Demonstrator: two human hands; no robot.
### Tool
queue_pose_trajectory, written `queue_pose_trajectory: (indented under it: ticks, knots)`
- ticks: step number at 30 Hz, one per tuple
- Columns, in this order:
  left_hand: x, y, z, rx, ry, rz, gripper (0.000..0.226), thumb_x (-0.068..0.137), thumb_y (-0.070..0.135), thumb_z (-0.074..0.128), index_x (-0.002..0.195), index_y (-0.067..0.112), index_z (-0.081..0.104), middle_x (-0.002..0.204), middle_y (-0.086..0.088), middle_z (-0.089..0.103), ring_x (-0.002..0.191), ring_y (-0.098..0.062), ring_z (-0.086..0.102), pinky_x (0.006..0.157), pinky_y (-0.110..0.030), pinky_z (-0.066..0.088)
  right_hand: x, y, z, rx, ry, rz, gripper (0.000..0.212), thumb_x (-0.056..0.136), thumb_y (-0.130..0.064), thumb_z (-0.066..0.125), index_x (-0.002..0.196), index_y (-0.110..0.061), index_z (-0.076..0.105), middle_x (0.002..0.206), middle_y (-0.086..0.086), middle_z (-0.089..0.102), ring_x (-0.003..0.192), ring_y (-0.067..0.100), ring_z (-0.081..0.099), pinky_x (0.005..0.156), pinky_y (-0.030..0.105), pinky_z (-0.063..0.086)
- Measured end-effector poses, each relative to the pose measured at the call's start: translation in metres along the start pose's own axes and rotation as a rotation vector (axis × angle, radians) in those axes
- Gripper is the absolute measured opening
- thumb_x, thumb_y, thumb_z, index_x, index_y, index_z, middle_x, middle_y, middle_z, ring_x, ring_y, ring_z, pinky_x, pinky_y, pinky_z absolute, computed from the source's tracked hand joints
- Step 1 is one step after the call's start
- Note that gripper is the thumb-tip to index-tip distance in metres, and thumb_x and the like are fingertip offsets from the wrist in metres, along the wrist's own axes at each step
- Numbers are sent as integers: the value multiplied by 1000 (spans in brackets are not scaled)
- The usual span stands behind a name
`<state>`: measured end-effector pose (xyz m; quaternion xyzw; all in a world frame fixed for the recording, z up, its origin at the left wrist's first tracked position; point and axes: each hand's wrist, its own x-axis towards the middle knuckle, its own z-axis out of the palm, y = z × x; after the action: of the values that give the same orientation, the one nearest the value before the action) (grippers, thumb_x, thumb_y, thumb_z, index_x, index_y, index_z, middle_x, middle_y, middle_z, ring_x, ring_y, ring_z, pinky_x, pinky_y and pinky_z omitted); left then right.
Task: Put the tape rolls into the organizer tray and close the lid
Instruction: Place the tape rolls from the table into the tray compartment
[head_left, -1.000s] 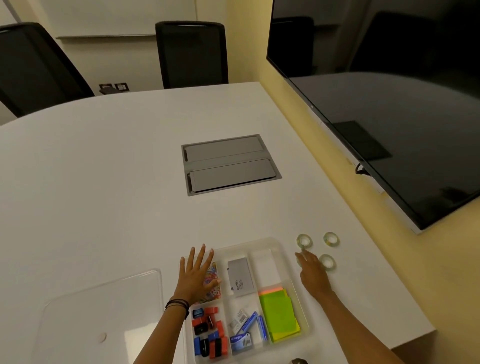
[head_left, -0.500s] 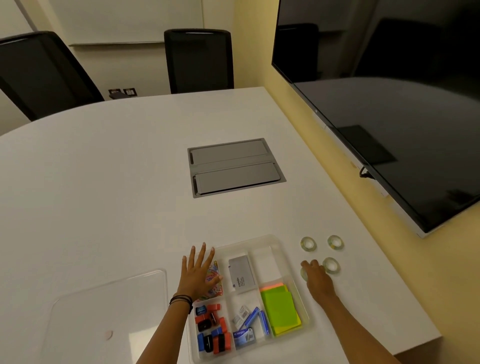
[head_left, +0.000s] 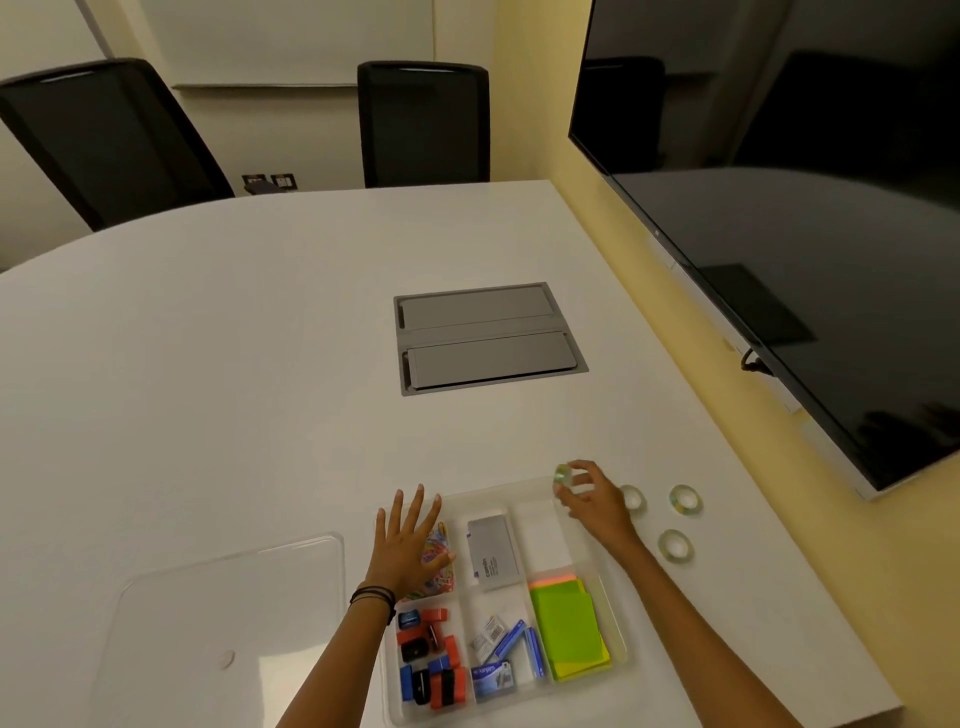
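A clear organizer tray with several compartments sits near the table's front edge. My right hand holds a small clear tape roll in its fingertips above the tray's far right corner, over an empty compartment. Three more clear tape rolls lie on the table to the right of the tray: one partly behind my hand, one farther right, one nearer. My left hand lies flat with fingers spread on the tray's far left corner. The clear lid lies flat on the table to the left.
The tray holds coloured rubber bands, a grey box, green sticky notes, staple boxes and red, blue and black sharpeners. A grey cable hatch sits mid-table. A large screen hangs right; chairs stand behind.
My right hand picked a tape roll off the table beside the tray and lifted it up and left over the tray's far right corner. My left hand stayed put.
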<state>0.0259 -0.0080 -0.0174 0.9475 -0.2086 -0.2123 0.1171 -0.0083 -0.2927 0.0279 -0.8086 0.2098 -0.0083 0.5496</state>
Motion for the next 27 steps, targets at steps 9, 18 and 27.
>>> queue_pose_trajectory:
  ticks: [9,18,27]
  knots:
    - [2,-16,8,68,44,-68,89,87,64,42,145,32,-18,155,-11,-21,143,-38,-20,117,-54,-11,12,14,52,-568,-348,-22,45,83,-27,67,120,-11,48,122,16,54,110,29,54,88,35,46]
    - [6,-17,16,37,58,-35,91,87,64,40,145,24,-18,144,-11,-34,121,1,-54,114,-53,-18,15,21,63,-663,-370,-22,46,86,-24,63,125,-11,44,127,15,49,114,29,52,90,35,46]
    - [3,-9,6,61,3,-75,88,88,64,40,147,28,-14,157,-11,-21,146,-36,-15,117,-55,-9,25,4,19,-364,42,-219,15,90,0,50,96,-4,63,99,13,67,83,21,60,71,28,48]
